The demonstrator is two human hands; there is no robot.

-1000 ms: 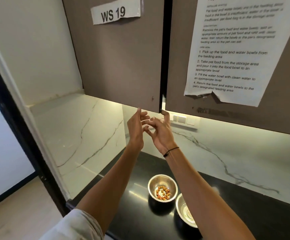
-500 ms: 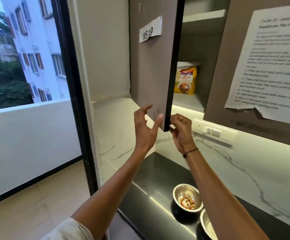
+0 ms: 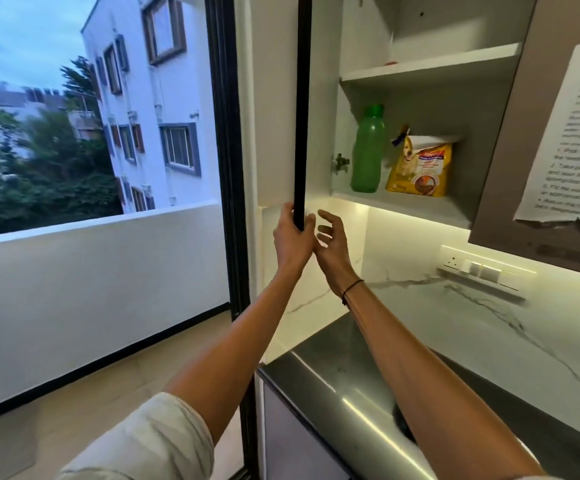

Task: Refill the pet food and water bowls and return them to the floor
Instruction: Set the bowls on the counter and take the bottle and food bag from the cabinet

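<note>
The upper cabinet door [image 3: 303, 109] is swung wide and shows edge-on. My left hand [image 3: 292, 239] grips its bottom corner. My right hand [image 3: 330, 237] hovers just right of the door edge with its fingers spread and holds nothing. Inside, on the lower shelf [image 3: 406, 206], stands a yellow pet food bag [image 3: 418, 168] with a dog's picture, and a green bottle [image 3: 368, 150] stands to its left. The bowls are hidden behind my right forearm.
A dark countertop [image 3: 350, 386] runs below with a white marble backsplash [image 3: 454, 323] and a socket strip [image 3: 482, 271]. A printed task sheet [image 3: 572, 150] hangs on the shut right door. On the left, a large window [image 3: 91, 133] shows a balcony wall and buildings.
The cabinet door has swung fully open to the left with my left hand on its corner. My right hand let go of the edge. The view turned left and the bowls dropped from sight.
</note>
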